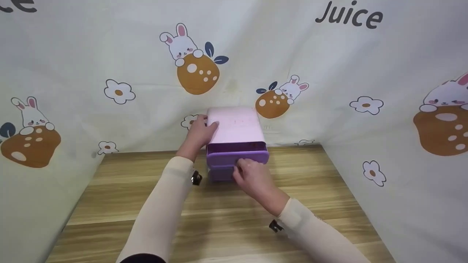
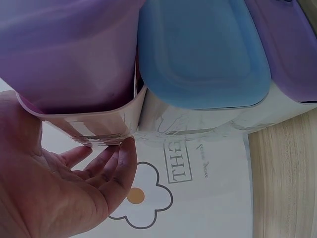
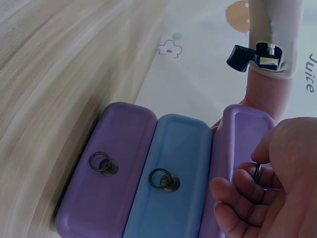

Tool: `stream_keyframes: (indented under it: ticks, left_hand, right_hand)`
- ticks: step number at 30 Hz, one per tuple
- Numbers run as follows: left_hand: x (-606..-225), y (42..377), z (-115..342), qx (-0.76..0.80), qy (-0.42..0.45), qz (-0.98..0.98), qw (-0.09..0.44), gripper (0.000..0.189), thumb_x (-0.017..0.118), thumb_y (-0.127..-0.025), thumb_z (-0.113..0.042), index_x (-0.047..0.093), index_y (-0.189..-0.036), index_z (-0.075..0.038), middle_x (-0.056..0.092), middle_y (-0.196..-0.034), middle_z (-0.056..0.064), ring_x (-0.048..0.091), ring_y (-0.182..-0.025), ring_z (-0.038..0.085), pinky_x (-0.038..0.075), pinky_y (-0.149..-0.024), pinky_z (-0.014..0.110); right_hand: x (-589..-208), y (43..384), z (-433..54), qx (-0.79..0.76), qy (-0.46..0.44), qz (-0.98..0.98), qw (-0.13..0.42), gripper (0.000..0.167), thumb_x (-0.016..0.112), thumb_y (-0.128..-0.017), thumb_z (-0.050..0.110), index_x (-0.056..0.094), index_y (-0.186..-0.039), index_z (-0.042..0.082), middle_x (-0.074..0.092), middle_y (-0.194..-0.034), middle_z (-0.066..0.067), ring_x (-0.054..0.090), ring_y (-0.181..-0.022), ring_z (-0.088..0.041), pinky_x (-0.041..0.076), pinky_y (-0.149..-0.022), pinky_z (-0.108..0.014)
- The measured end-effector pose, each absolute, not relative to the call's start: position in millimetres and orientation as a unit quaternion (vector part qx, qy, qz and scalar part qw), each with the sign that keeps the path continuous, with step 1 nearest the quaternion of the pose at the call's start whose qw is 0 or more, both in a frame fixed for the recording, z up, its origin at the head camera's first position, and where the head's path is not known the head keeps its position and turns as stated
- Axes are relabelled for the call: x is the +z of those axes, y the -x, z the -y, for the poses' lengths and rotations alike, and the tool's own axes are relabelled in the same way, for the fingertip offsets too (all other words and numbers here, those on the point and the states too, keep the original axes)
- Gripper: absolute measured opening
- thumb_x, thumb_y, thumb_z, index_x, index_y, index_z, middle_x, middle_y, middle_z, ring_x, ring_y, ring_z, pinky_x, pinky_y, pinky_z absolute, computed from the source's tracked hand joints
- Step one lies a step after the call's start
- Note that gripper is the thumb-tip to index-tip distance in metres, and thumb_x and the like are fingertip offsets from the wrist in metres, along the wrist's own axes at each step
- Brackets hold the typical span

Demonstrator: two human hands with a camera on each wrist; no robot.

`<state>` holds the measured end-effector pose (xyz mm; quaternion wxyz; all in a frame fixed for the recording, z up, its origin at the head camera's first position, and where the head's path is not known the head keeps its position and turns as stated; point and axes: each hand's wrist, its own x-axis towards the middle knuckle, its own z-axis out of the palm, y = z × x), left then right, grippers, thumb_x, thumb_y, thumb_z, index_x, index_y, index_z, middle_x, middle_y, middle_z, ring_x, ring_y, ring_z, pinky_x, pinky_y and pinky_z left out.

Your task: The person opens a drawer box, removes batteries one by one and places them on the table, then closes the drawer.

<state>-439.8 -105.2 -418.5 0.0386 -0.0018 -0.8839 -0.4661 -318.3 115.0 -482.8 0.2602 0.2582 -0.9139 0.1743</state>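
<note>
A small drawer cabinet (image 1: 237,126) with a pale pink casing stands against the back cloth. Its top purple drawer (image 1: 218,159) is pulled part way out, leaving a dark gap under the casing's edge. With thumb and finger my right hand (image 1: 256,179) pinches the metal ring pull (image 3: 257,172) of that drawer. My left hand (image 1: 199,134) holds the casing's upper left side, thumb on top and fingers down the side. Below, the blue drawer (image 3: 183,144) and the lower purple drawer (image 3: 126,134) are closed, their ring pulls hanging free. The top drawer's inside is mostly hidden.
The cabinet rests on a wood-grain tabletop (image 1: 226,226). Pale cloth walls (image 1: 234,29) printed with rabbits and flowers enclose the back and both sides. Black wrist-camera mounts (image 1: 196,178) stick out from both sleeves.
</note>
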Motion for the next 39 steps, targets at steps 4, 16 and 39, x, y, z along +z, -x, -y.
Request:
stream_keyframes:
  ticks: [4,16,39]
  left_hand:
    - [-418.2,440.0,104.9,-0.467,0.002,0.883,0.043,0.072,0.059,-0.111,-0.045,0.04,-0.162,0.001,0.052,-0.162,0.024,0.049,-0.151,0.04,0.041,-0.124,0.052]
    - [-420.0,443.1,105.9,-0.467,0.001,0.883,0.039,0.073,0.058,-0.111,-0.047,0.039,-0.163,0.0,0.05,-0.164,0.024,0.048,-0.152,0.04,0.041,-0.124,0.053]
    - [-421.8,441.5,106.1,-0.464,0.005,0.885,0.046,0.073,0.059,-0.11,-0.048,0.04,-0.162,0.0,0.052,-0.161,0.024,0.052,-0.148,0.04,0.043,-0.122,0.053]
  right_hand:
    - [-481.2,314.2,-116.5,0.174,-0.256,0.918,0.248,0.025,0.07,-0.102,0.023,0.06,-0.081,0.015,0.061,-0.072,0.0,0.058,-0.061,-0.021,0.052,-0.055,-0.041]
    - [-476.4,300.4,-119.0,0.172,-0.267,0.922,0.22,0.024,0.071,-0.102,0.023,0.063,-0.081,0.015,0.063,-0.072,0.002,0.058,-0.059,-0.018,0.051,-0.054,-0.037]
    - [-475.3,287.7,-126.8,0.19,-0.27,0.927,0.178,0.024,0.072,-0.103,0.023,0.063,-0.081,0.019,0.057,-0.068,0.007,0.052,-0.058,-0.013,0.048,-0.056,-0.032]
